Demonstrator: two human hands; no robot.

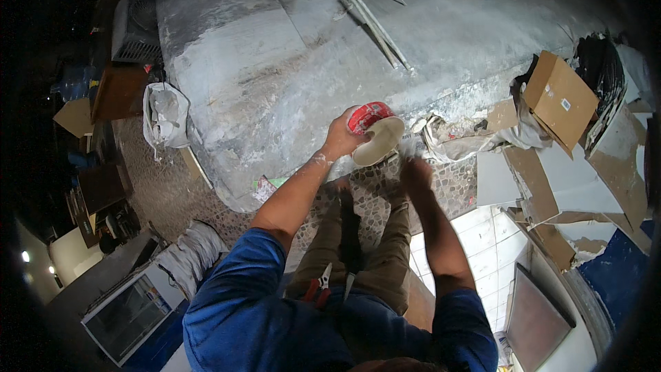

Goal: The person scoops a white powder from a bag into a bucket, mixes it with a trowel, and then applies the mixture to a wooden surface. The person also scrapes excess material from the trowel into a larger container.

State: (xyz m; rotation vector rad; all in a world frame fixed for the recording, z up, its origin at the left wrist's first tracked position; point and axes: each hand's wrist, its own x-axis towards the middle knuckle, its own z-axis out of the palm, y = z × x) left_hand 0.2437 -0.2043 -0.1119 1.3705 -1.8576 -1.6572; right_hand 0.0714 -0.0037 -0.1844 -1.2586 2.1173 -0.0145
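Note:
My left hand (340,136) grips a red round container (368,111) together with a cream, curved, shallow piece (377,143); whether these are one object or two, I cannot tell. My right hand (415,177) is just to the right and below, smeared by motion. A blurred grey shape (411,147) is at its fingers, too unclear to name or to tell whether it is held. At my waist are red-handled snips (321,289) and a narrow metal-bladed tool (349,282).
A large grey worn platform (234,55) fills the space ahead, with long pale strips (365,14). A white sack (165,114) hangs at its left corner. Cardboard pieces, a box (558,100) and pale panels (571,179) crowd the right, beside crumpled white sheeting (458,141).

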